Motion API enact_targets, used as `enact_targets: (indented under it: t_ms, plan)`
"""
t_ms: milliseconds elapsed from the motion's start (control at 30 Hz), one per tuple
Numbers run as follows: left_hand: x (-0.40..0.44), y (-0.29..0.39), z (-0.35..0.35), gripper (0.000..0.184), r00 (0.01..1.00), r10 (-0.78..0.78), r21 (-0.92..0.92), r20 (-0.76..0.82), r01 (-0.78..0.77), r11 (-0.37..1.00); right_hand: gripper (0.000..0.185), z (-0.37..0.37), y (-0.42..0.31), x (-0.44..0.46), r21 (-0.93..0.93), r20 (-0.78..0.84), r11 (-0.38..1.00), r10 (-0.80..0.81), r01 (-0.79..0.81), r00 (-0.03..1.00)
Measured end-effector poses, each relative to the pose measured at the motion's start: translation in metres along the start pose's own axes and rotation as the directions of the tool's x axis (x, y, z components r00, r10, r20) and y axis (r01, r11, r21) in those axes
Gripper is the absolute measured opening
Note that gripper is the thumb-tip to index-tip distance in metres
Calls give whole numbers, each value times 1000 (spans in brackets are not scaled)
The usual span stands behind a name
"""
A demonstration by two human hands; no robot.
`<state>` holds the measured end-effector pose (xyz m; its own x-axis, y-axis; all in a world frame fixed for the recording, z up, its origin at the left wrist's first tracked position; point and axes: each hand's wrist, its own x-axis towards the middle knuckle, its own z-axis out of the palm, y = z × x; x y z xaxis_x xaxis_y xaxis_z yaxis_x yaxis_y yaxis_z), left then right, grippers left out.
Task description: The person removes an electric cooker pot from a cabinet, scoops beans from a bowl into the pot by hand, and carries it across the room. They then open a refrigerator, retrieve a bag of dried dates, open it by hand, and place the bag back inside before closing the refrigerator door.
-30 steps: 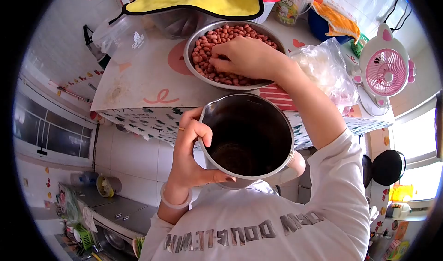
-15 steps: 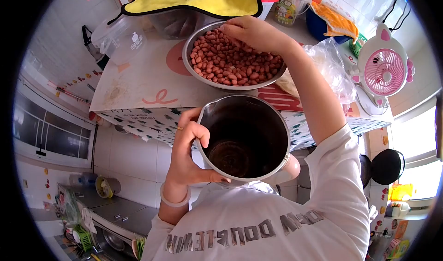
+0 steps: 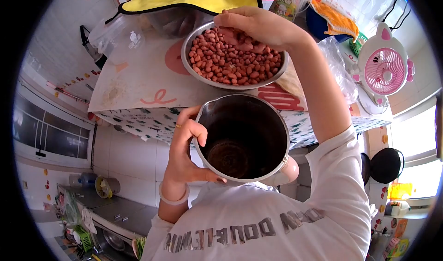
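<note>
In the head view, my left hand (image 3: 182,152) is wrapped round the left side of a metal jug (image 3: 230,138), thumb at the near rim. The jug's spout is at upper left, its pale pink handle at lower right, and its dark inside faces up with a stained bottom. Beyond it, a metal bowl (image 3: 191,72) of red-skinned peanuts (image 3: 226,65) stands on the table. Over the bowl's far right side, my right hand (image 3: 256,28) is cupped, palm down, with peanuts in its curled fingers; its palm is largely hidden.
A yellow cloth (image 3: 194,0) lies over a clear container behind the bowl. Plastic tubs (image 3: 117,35) are at left. At right are a plastic bag (image 3: 339,72), a pink-and-white fan (image 3: 385,72) and a blue basin (image 3: 316,25) with an orange cloth. The patterned tablecloth (image 3: 134,83) hangs over the near edge.
My right hand has risen slightly from the peanuts and shifted away from me, with peanuts in its fingers. My left hand and the jug have stayed nearly in place.
</note>
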<state>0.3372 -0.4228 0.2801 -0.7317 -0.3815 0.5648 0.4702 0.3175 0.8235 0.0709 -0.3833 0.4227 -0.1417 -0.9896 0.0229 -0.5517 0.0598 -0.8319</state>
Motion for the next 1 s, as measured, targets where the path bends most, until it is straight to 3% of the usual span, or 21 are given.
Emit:
enact_targets:
  t_ms: [67,133,200,267,333,400,600,733,833,1000]
  plan:
    - [0,-2,-1,74,1000,8,-11,3,-8,1000,44,7,-12,-12,2,56,1000,-30,30,998]
    - [1,-1,-1,74,1000,16,15,20,-16,1000,41,11,-35,-37,72,243,996,39,-59,969]
    - [-1,0,-1,75,1000,7,18,20,-7,1000,33,31,-27,-50,233,363,972,-118,33,924]
    - [-4,-1,-1,75,1000,-24,0,6,24,1000,32,46,-26,-59,225,508,974,-98,-23,856]
    - [-2,-1,-1,75,1000,-19,-46,3,19,999,32,52,-38,-74,124,531,990,-7,-69,847]
    - [-1,-2,0,75,1000,-11,-60,14,11,998,35,64,-28,-80,72,527,985,-171,157,833]
    - [-1,-2,3,71,996,36,18,87,-38,999,34,93,12,-90,-87,524,970,-148,225,839]
    - [-6,-7,5,70,992,50,25,119,-53,998,22,92,2,-91,-108,550,992,112,-62,827]
    - [-6,-9,7,70,987,87,-22,132,-85,996,17,97,21,-93,-194,476,924,-204,329,855]
    - [-12,-12,8,71,987,107,-92,120,-97,991,20,95,19,-96,-139,497,962,-139,237,856]
